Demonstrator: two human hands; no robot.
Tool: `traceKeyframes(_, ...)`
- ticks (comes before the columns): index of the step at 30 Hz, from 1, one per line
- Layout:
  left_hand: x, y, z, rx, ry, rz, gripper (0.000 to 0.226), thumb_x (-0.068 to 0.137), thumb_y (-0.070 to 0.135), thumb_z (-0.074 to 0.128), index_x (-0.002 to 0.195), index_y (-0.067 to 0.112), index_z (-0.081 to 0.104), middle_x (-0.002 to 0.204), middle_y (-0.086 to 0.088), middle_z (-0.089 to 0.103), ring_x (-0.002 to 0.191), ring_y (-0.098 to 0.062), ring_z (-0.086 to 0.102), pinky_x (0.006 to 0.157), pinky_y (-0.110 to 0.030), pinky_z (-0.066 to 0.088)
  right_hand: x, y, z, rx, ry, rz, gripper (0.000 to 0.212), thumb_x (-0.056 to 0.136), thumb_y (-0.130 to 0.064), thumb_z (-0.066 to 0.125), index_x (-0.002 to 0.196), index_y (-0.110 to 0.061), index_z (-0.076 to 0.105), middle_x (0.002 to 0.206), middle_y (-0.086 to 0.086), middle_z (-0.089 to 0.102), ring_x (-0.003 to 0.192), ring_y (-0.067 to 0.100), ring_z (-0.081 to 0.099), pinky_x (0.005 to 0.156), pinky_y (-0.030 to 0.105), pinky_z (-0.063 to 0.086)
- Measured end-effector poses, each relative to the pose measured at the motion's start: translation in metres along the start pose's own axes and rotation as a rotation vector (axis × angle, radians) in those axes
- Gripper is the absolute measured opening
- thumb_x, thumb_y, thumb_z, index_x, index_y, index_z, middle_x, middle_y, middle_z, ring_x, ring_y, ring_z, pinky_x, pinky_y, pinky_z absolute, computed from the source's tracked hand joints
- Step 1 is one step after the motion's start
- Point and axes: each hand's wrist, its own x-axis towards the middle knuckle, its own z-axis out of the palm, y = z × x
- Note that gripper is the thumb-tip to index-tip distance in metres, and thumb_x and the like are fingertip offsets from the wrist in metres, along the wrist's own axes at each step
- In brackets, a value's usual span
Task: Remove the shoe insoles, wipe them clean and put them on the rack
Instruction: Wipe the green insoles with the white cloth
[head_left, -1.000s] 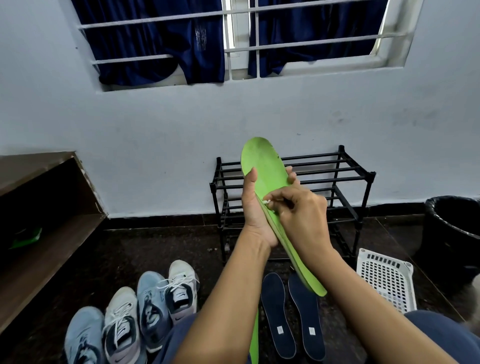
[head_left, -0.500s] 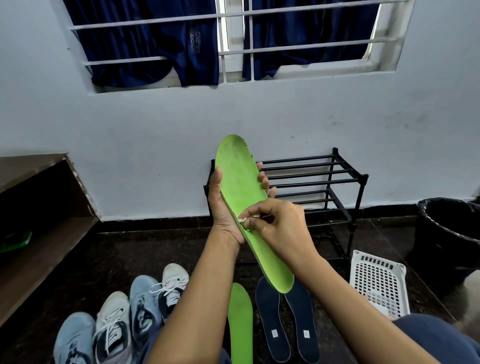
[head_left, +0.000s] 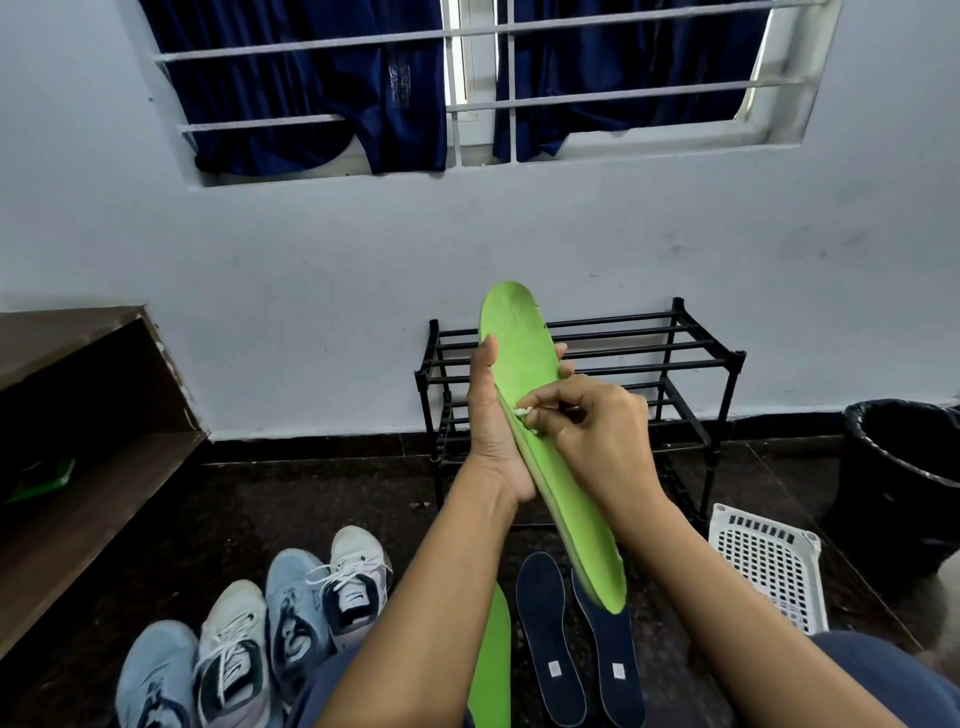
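Green insole (head_left: 524, 353): grips it at mid-length in the left hand (head_left: 493, 441), toe end up, in front of the black rack (head_left: 675, 358). Pinches a small white wipe (head_left: 521, 414) in the right hand (head_left: 602, 441), against the insole's near edge. Below, on the floor (head_left: 260, 519), two navy insoles (head_left: 543, 634).

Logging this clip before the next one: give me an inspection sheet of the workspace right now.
Surface: dark floor.
Job's things: green insole held up; second green insole and two navy insoles on the floor; black rack by the wall.
Clutter: four shoes, white basket, black bin.
Hands: left hand grips the green insole; right hand pinches a white wipe against it.
Cables: nothing seen.
Surroundings: white wall, barred window, navy curtains, wooden shelf.
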Motion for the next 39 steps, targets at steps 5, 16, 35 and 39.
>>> traceKeyframes(5,-0.003,0.017,-0.014,-0.051,-0.124,0.007,0.093,0.045,0.064,0.082,0.110,0.001,0.061,0.092,-0.013,0.060,0.080,-0.023,0.059,0.078,-0.034,0.051,-0.009,-0.006,0.002,0.037,-0.118,0.033,0.018,0.068,-0.004,0.078,0.075,-0.021,0.077,0.064,-0.013,0.067,0.069,-0.005,0.061,0.066,0.003,0.040)
traceKeyframes(16,-0.002,0.030,-0.025,-0.154,-0.138,0.091,0.080,0.050,0.050,0.082,0.112,0.005,0.057,0.095,-0.005,0.057,0.075,-0.018,0.056,0.068,-0.031,0.049,-0.020,-0.013,0.005,0.112,-0.237,0.071,0.016,0.070,-0.008,0.079,0.074,-0.024,0.076,0.062,-0.010,0.069,0.060,-0.002,0.061,0.060,0.007,0.040)
traceKeyframes(35,0.000,0.013,-0.020,-0.169,-0.127,0.068,0.071,0.051,0.051,0.079,0.100,0.002,0.063,0.090,-0.010,0.058,0.077,-0.021,0.055,0.074,-0.030,0.048,-0.013,-0.006,0.013,0.065,-0.086,0.042,0.016,0.071,-0.004,0.077,0.077,-0.019,0.077,0.066,-0.021,0.064,0.068,-0.008,0.060,0.068,0.004,0.040)
traceKeyframes(39,0.000,0.024,-0.032,-0.158,-0.169,0.090,0.067,0.062,0.053,0.068,0.107,0.004,0.056,0.095,-0.008,0.056,0.078,-0.021,0.054,0.073,-0.034,0.047,-0.026,-0.006,0.011,0.088,-0.193,0.040,0.019,0.071,-0.006,0.078,0.073,-0.025,0.076,0.067,-0.015,0.068,0.065,-0.002,0.061,0.064,0.007,0.042)
